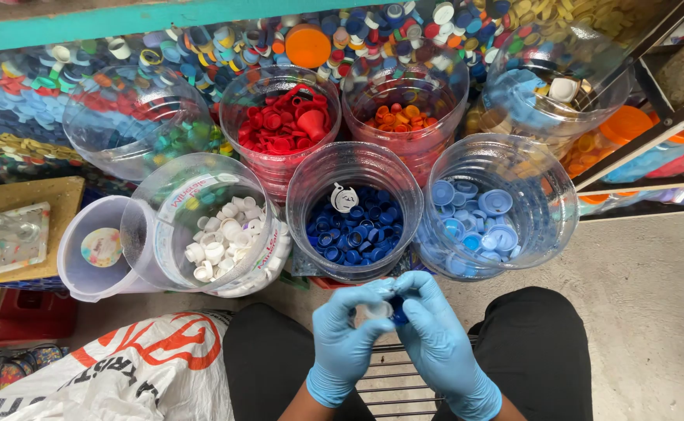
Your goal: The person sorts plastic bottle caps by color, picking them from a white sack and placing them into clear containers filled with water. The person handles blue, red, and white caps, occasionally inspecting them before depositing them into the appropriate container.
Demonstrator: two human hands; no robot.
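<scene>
Head view: the person sits on the floor with both gloved hands meeting just in front of the dark-blue cap jar [354,210], the landmark here. The left hand [347,339] has its grip closed on a small whitish cap [374,311], pinched at the fingertips. The right hand [434,335] has its grip closed on a dark blue cap [398,310], which shows only partly between the fingers. The two caps sit touching or nearly so; which cannot be told.

Such caps look light, stiff and small, with smooth plastic that may slip against the gloves. A pinch across the rim with thumb and forefinger seems the surest hold.

Left of the landmark jar stands a clear jar of white caps [215,226], and further left an almost empty tub [96,249]. Right of it is a jar of light blue caps [491,206]. Behind it stand a jar of red caps [281,121] and one of orange caps [404,117]. A white sack with red print [123,374] lies in front and to the left, beside the person's knee.
</scene>
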